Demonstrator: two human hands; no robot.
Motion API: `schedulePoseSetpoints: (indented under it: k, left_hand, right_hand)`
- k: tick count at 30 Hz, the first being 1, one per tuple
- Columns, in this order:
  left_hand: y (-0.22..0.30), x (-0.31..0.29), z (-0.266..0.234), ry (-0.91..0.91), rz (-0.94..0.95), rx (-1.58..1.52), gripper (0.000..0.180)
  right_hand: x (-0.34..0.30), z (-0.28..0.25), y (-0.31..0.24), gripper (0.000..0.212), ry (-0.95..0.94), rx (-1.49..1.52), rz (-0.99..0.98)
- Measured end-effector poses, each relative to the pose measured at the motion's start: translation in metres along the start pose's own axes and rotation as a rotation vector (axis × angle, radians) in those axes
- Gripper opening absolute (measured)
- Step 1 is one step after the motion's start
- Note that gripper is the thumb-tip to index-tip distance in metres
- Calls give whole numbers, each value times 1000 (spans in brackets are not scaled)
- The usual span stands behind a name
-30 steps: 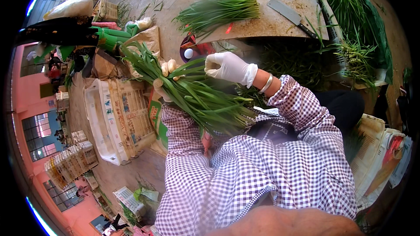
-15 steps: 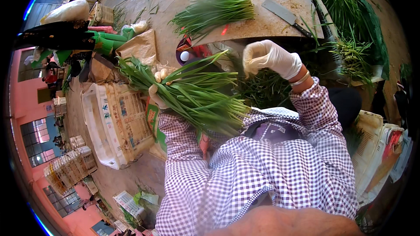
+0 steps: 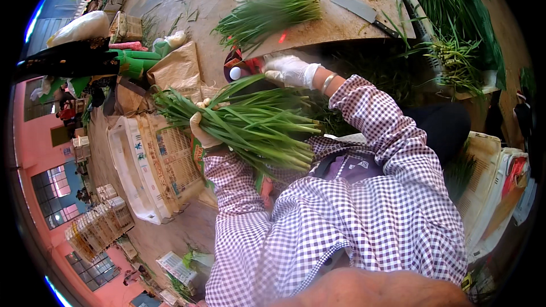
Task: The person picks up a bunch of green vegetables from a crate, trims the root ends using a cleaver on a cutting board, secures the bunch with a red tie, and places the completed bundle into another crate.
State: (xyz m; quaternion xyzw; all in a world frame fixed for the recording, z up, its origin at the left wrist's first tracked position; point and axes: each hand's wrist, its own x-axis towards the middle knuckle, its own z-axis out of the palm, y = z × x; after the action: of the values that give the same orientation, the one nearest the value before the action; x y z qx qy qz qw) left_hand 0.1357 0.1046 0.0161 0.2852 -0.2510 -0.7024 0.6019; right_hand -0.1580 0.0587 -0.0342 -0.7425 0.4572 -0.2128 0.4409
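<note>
My left hand (image 3: 203, 131), in a pale glove, is closed around a thick bunch of long green garlic chives (image 3: 250, 124), their cut ends pointing right. Its fingertips show over the top of the leaves. My right hand (image 3: 291, 70), in a white glove, reaches left across the front of the board, fingers extended and slightly bent. Its fingertips are beside a dark red and purple object with a white round knob (image 3: 235, 73); whether they touch it is hard to see. Another bunch of chives (image 3: 273, 17) lies on the board over a red strip (image 3: 282, 37).
A cleaver (image 3: 364, 11) lies on the worn cutting board (image 3: 341, 31). At the right stands a crate (image 3: 418, 14) heaped with chives. Stacked white plastic crates (image 3: 136, 165) are at my left, and more crates (image 3: 480, 187) at my right side. Loose greens lie below the board.
My right hand has moved left and forward, from beside the board's front middle to the red and purple object, its fingers straightening. My left hand keeps the bunch, shifted slightly.
</note>
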Motion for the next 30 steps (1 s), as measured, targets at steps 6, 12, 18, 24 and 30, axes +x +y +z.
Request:
schedulePoseSetpoints:
  k: [6,12,18,24,30]
  left_hand:
    - [6,3,-19,165,-144,25,41]
    - [10,-2,-1,284,-99,111,42]
    - [5,4,-6,234,-194,115,43]
    - [6,7,-30,272,-238,100,49]
    - [4,-1,-36,182,-271,121,56]
  right_hand:
    - [-61,-1,-24,62,-395,548,93]
    - [-88,-21,-47,67,-340,592,213]
    - [-72,10,13,67,-302,635,62]
    - [-81,-3,28,43,-255,691,163]
    - [-98,23,36,39,6,921,268]
